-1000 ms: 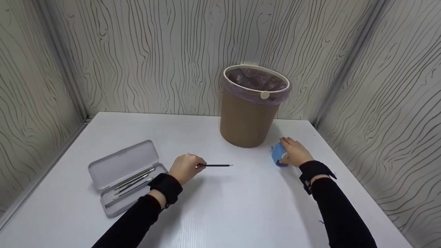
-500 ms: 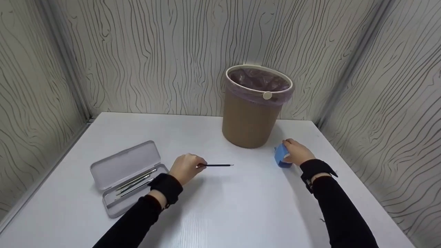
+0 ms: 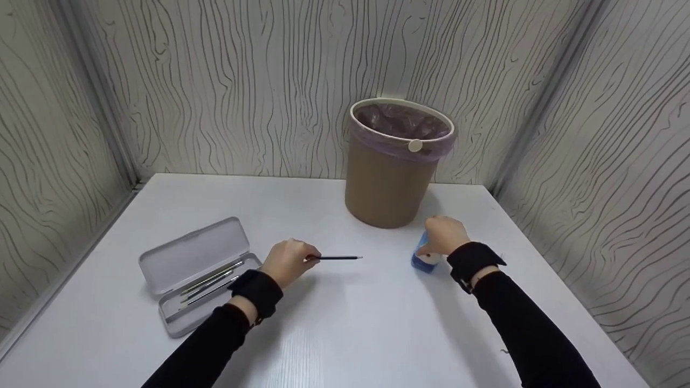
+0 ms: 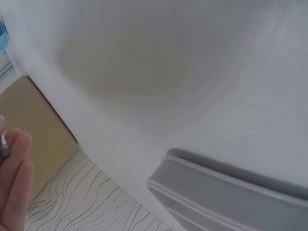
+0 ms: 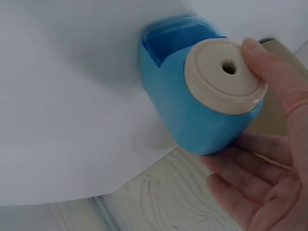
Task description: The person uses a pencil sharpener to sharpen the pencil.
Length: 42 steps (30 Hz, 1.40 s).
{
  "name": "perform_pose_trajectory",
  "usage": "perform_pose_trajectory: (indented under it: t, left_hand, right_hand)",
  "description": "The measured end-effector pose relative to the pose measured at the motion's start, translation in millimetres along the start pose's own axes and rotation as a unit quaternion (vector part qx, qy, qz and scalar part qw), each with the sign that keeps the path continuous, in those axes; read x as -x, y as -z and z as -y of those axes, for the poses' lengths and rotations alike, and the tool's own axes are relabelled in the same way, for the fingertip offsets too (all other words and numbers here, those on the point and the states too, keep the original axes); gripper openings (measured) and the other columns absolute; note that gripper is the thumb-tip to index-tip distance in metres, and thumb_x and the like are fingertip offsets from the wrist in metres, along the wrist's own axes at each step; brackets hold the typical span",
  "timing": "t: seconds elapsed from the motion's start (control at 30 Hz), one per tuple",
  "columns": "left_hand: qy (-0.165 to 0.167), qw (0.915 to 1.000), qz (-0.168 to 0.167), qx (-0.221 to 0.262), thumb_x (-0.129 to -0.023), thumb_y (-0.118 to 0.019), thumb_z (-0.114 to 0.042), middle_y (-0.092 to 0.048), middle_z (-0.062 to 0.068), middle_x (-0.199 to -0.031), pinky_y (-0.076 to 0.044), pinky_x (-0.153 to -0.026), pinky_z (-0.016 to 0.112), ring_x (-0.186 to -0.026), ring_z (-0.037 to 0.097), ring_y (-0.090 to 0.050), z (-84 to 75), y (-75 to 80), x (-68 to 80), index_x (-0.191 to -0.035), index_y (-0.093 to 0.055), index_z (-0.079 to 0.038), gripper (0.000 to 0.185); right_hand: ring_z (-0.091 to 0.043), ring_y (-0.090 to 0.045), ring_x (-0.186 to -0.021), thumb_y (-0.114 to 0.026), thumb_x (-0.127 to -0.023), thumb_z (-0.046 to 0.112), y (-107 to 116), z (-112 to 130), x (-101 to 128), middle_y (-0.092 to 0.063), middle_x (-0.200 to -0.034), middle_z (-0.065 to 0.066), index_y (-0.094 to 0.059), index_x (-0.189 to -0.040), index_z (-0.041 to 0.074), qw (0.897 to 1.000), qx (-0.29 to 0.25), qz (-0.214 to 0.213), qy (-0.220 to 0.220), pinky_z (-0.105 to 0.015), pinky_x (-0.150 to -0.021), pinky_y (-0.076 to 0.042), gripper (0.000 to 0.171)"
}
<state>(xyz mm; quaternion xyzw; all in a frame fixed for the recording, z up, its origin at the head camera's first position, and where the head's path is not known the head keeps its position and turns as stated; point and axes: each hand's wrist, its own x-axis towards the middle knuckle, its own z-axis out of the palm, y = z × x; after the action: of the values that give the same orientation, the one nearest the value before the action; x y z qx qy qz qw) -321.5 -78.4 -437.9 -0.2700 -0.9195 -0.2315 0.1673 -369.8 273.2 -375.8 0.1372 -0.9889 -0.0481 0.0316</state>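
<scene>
My left hand [image 3: 289,263] pinches a thin black pencil [image 3: 339,257] near one end, and the shaft points right over the table. Only some of its fingertips [image 4: 19,163] and the pencil's end show in the left wrist view. On the right, my right hand [image 3: 443,236] grips a blue pencil sharpener [image 3: 423,264]. In the right wrist view the sharpener [image 5: 192,115] turns its cream disc with a round hole toward the camera; my thumb lies on the disc's edge and fingers reach round underneath. A dark blue recess lies beside the disc.
A grey pencil case [image 3: 197,253] lies with its lid up at left, several pencils [image 3: 213,283] inside. Behind the hands stands a brown bin [image 3: 388,188] with a purple liner. Patterned walls border the white table [image 3: 356,334] at back and sides.
My right hand has moved left and a little nearer with the sharpener, turning it, so it is now closer to the pencil. The left hand and pencil have stayed nearly in place.
</scene>
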Motion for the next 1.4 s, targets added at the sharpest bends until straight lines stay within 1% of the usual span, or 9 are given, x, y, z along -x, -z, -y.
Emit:
perform_pose_trajectory:
  t: [0.1,0.23,0.47,0.67,0.87,1.17,1.27,1.33,1.4]
  left_hand:
    - [-0.003,1.0,0.001,0.003,-0.087,-0.08,-0.01,-0.082,0.004,-0.088,-0.062,-0.073,0.034,-0.079,0.018,-0.077,0.2,-0.6,0.3,-0.093,-0.083,-0.01,0.007]
    - [-0.017,0.9999,-0.002,-0.002,-0.086,-0.081,-0.01,-0.081,0.003,-0.087,-0.062,-0.072,0.032,-0.078,0.017,-0.076,0.8,-1.7,1.1,-0.092,-0.083,-0.01,0.006]
    - [-0.049,0.9988,-0.002,-0.007,-0.084,-0.082,-0.009,-0.081,0.002,-0.084,-0.06,-0.068,0.029,-0.075,0.015,-0.075,1.7,-3.3,2.7,-0.089,-0.083,-0.01,0.005]
    - [-0.061,0.9981,0.001,-0.005,-0.084,-0.082,-0.01,-0.081,0.002,-0.083,-0.059,-0.068,0.028,-0.074,0.015,-0.075,1.5,-3.1,3.5,-0.089,-0.082,-0.01,0.005]
    - [-0.059,0.9983,0.0,-0.005,-0.084,-0.082,-0.01,-0.08,0.001,-0.083,-0.058,-0.067,0.028,-0.074,0.015,-0.074,2.1,-3.0,3.7,-0.089,-0.082,-0.011,0.005]
    - [-0.062,0.9981,-0.002,-0.005,-0.084,-0.082,-0.011,-0.081,0.001,-0.083,-0.058,-0.067,0.028,-0.074,0.015,-0.074,1.0,-3.9,4.1,-0.089,-0.082,-0.011,0.005]
    - [-0.061,0.9981,0.0,-0.003,-0.085,-0.082,-0.01,-0.081,0.002,-0.083,-0.059,-0.067,0.028,-0.074,0.015,-0.074,0.7,-4.0,4.4,-0.09,-0.082,-0.011,0.005]
    - [-0.059,0.9982,0.003,-0.001,-0.085,-0.082,-0.01,-0.081,0.002,-0.084,-0.059,-0.067,0.028,-0.074,0.015,-0.075,0.4,-3.9,4.4,-0.09,-0.083,-0.011,0.005]
    - [-0.059,0.9983,0.005,-0.003,-0.085,-0.082,-0.01,-0.081,0.002,-0.084,-0.059,-0.067,0.028,-0.074,0.015,-0.075,0.3,-3.9,4.5,-0.091,-0.083,-0.011,0.006]
  right_hand:
    - [-0.019,-0.051,-0.068,-0.092,-0.071,0.045,7,22,-1,-0.062,-0.075,-0.008,-0.065,-0.08,-0.001,1.0,-0.005,0.009,-0.017,-0.043,-0.065,-0.057,0.054]
    - [-0.02,-0.054,-0.07,-0.09,-0.072,0.052,11,49,-2,-0.065,-0.077,-0.008,-0.068,-0.079,0.002,0.999,-0.012,0.02,-0.039,-0.042,-0.065,-0.057,0.055]
    - [-0.023,-0.062,-0.072,-0.087,-0.074,0.057,12,84,-4,-0.073,-0.082,-0.01,-0.075,-0.089,0.002,0.997,-0.015,0.04,-0.06,-0.042,-0.069,-0.06,0.057]
    - [-0.022,-0.063,-0.073,-0.085,-0.075,0.059,12,103,-7,-0.075,-0.086,-0.01,-0.076,-0.093,0.003,0.996,0.004,0.051,-0.074,-0.04,-0.069,-0.06,0.059]
    - [-0.023,-0.065,-0.074,-0.085,-0.074,0.06,11,108,-8,-0.075,-0.088,-0.011,-0.075,-0.09,0.004,0.996,0.022,0.045,-0.075,-0.038,-0.066,-0.058,0.059]
    - [-0.021,-0.059,-0.068,-0.085,-0.074,0.061,10,106,-6,-0.07,-0.078,-0.007,-0.073,-0.08,0.005,0.998,0.023,0.025,-0.057,-0.038,-0.063,-0.058,0.057]
    - [-0.019,-0.054,-0.064,-0.083,-0.076,0.061,13,100,-4,-0.059,-0.068,-0.003,-0.067,-0.071,0.007,0.999,0.011,0.012,-0.037,-0.036,-0.06,-0.056,0.057]
    - [-0.017,-0.05,-0.061,-0.081,-0.078,0.061,15,93,-3,-0.05,-0.063,-0.001,-0.063,-0.067,0.007,1.0,-0.01,0.013,-0.02,-0.033,-0.057,-0.052,0.058]
    - [-0.017,-0.049,-0.06,-0.079,-0.08,0.061,18,84,-2,-0.046,-0.063,0.0,-0.065,-0.069,0.006,0.999,-0.047,0.025,0.001,-0.032,-0.057,-0.049,0.058]
